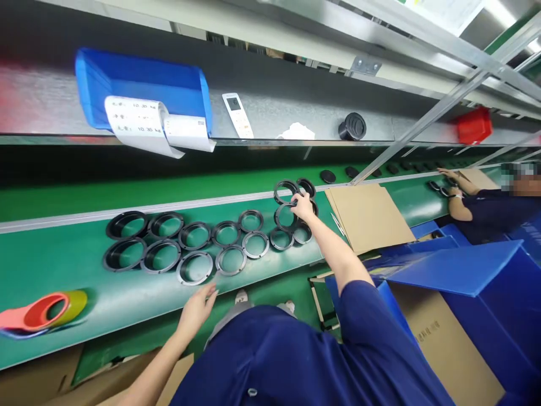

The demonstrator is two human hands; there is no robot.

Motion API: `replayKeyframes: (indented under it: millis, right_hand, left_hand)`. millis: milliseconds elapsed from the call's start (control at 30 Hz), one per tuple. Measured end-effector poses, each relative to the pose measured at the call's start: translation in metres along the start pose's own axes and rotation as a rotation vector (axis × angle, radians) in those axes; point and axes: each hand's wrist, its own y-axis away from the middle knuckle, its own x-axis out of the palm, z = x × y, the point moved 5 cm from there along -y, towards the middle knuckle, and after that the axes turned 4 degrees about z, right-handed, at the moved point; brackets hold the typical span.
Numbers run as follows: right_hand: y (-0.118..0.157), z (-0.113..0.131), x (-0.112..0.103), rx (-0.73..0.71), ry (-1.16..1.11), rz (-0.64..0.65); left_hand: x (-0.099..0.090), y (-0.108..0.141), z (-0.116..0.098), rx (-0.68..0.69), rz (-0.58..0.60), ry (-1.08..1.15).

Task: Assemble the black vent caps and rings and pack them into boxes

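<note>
My right hand (302,207) reaches over a small cluster of black rings, its fingers curled on the rim of one black ring (285,216). Other rings are pressed close around that hand and partly hidden by it. At the near edge of the bench, my left hand (200,304) hovers with fingers apart and holds nothing, just below a black ring (195,268). To its upper left, several more black rings (125,254) lie flat in two rows, the left ones looking taller than the right ones.
Tape rolls (63,310) lie at the green bench's left end. Cardboard sheets (367,217) and tweezers (338,224) lie right of the rings. A blue bin (143,84), remote control (238,115) and black cylinder (352,127) sit on the shelf. Blue boxes (460,270) stand at right, near a co-worker (499,208).
</note>
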Motion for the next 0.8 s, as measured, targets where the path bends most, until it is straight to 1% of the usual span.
replayKeyframes:
  millis: [67,133,200,233,300,400,467,567,633,700,800]
  right_hand:
    - [-0.037,0.021,0.032,0.08,0.013,0.027]
    - [-0.063,0.031,0.056,0.141,0.02,0.055]
    - [-0.078,0.033,0.075,0.18,0.025,0.093]
    - [-0.082,0.031,0.083,0.194,0.027,0.117]
    - [-0.087,0.026,0.097,0.215,0.029,0.168]
    - [-0.088,0.014,0.113,0.231,0.016,0.251]
    - [-0.087,0.005,0.119,0.225,-0.01,0.308]
    - [-0.089,-0.008,0.116,0.189,-0.084,0.354]
    - [-0.097,-0.022,0.103,0.166,-0.162,0.328]
    - [-0.116,-0.043,0.083,0.166,-0.262,0.261]
    - [-0.159,-0.095,0.048,0.252,-0.442,0.132]
  left_hand:
    - [-0.01,0.024,0.037,-0.154,-0.049,0.063]
    - [-0.01,0.044,0.063,-0.269,-0.084,0.131]
    - [-0.004,0.056,0.078,-0.364,-0.106,0.203]
    - [0.0,0.059,0.082,-0.402,-0.108,0.237]
    - [0.007,0.057,0.083,-0.446,-0.097,0.296]
    - [0.011,0.04,0.072,-0.435,-0.054,0.335]
    - [0.006,0.02,0.057,-0.405,-0.039,0.31]
    - [-0.005,-0.018,0.029,-0.372,-0.022,0.217]
    - [-0.01,-0.044,0.007,-0.352,-0.014,0.174]
    - [-0.012,-0.07,-0.017,-0.332,-0.017,0.157]
    - [-0.006,-0.103,-0.05,-0.301,-0.011,0.165]
